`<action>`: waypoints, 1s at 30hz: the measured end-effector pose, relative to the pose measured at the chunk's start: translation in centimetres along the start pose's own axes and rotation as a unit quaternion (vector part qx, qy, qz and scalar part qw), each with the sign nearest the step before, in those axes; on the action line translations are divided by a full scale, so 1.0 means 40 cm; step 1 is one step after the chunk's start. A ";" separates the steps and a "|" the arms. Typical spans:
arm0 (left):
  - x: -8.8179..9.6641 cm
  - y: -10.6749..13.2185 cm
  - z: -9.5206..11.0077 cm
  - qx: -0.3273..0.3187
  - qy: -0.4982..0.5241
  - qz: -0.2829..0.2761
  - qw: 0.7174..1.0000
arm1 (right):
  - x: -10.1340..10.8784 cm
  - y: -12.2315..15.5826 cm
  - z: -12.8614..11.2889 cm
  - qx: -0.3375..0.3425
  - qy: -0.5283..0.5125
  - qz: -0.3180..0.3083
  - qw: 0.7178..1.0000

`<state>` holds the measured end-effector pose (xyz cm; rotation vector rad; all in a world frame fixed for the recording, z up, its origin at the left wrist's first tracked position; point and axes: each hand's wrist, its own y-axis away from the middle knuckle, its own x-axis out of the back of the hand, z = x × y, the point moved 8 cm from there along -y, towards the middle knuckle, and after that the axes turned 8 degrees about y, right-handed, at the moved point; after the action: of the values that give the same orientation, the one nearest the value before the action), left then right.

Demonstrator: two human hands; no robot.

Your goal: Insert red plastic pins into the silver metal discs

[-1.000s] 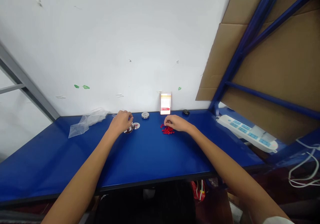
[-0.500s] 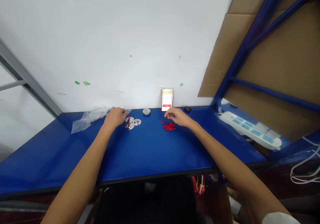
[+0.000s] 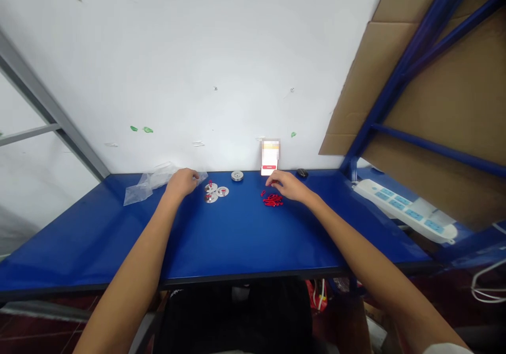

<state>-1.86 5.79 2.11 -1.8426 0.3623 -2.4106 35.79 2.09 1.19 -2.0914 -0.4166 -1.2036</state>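
My left hand (image 3: 182, 182) lies on the blue table (image 3: 237, 238) near the back wall, its fingertips at the edge of a clear plastic bag (image 3: 152, 183). Just right of it sit three small silver discs (image 3: 215, 192) with red bits on them. My right hand (image 3: 288, 184) hovers over the back of a small pile of red pieces (image 3: 272, 200), fingers curled; whether it pinches one is too small to tell. A further silver disc (image 3: 237, 175) sits between the hands by the wall.
A phone (image 3: 270, 157) leans upright against the white wall behind my right hand, a small black object (image 3: 302, 173) beside it. A white power strip (image 3: 405, 210) lies on the right under a blue rack with cardboard (image 3: 435, 80).
My left hand has drawn back left off the discs, leaving three in plain view, and now touches the bag. My right hand has shifted slightly toward the wall. The view has turned a little left.
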 end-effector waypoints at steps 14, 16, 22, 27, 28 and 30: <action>-0.014 -0.014 -0.044 0.052 -0.032 -0.006 0.998 | 0.001 0.001 -0.007 0.021 0.006 0.012 1.000; -0.009 -0.014 -0.040 0.054 -0.037 -0.004 0.998 | 0.004 0.000 -0.011 0.022 0.007 0.015 1.000; 0.030 0.008 -0.027 0.094 -0.044 0.033 0.994 | 0.013 -0.001 -0.016 -0.001 -0.003 0.023 1.000; 0.069 0.035 0.065 0.045 -0.022 0.117 0.992 | 0.008 -0.003 -0.018 -0.014 -0.047 0.030 0.998; 0.070 0.039 0.098 0.019 0.002 0.127 0.992 | 0.006 -0.004 -0.019 -0.020 -0.066 0.033 0.997; 0.051 0.046 0.170 -0.030 0.094 0.111 0.989 | 0.001 -0.006 -0.020 -0.043 -0.118 0.038 0.991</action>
<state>3.98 2.65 5.27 -1.5066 0.6252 -2.4469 35.18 1.72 1.59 -2.3128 -0.3930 -0.9483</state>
